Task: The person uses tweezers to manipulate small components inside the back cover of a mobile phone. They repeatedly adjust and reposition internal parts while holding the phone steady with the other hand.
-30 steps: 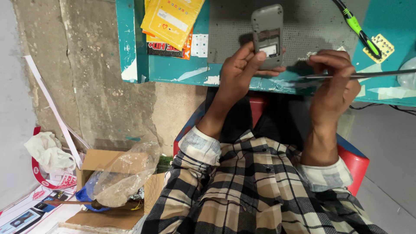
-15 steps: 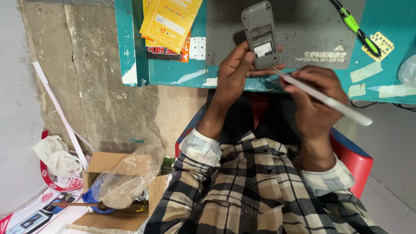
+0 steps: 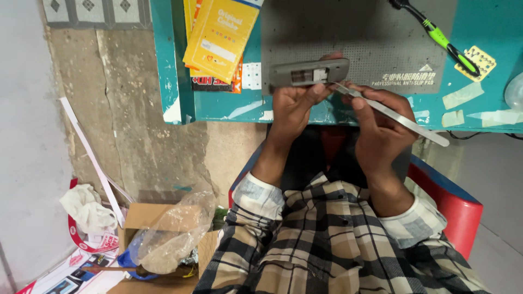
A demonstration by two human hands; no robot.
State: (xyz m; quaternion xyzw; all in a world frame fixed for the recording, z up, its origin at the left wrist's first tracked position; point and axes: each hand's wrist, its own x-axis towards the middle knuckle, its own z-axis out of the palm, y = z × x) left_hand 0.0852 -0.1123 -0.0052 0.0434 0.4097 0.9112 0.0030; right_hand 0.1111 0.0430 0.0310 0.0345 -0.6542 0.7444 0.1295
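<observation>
A teal workbench (image 3: 218, 109) carries a grey anti-slip mat (image 3: 376, 32), likely there to keep small parts from sliding. Below it, a cardboard box (image 3: 147, 218) holds a crumpled clear plastic bag (image 3: 174, 234). The left hand (image 3: 291, 106) grips a small grey phone (image 3: 309, 72) on edge over the mat, seemingly with its open back facing up; the right hand (image 3: 381, 125) pinches metal tweezers (image 3: 392, 114), tip at the phone.

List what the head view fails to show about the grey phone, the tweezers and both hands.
- Grey phone: its far side is turned away, and the left hand covers its lower edge.
- Metal tweezers: the tips at the phone are too small to make out.
- Right hand: the palm is hidden behind its own fingers.
- Green toothbrush: its head is cut off by the top edge.
</observation>
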